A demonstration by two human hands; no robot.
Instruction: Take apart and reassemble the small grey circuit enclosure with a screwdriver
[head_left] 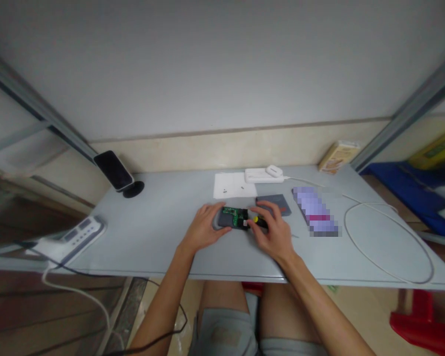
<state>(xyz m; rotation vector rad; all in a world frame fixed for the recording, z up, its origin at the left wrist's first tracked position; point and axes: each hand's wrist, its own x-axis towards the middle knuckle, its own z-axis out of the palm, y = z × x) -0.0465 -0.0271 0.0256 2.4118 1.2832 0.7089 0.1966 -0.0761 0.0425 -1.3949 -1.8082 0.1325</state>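
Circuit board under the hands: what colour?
Green circuit board, sitting in a dark grey casing; seen in the head view.
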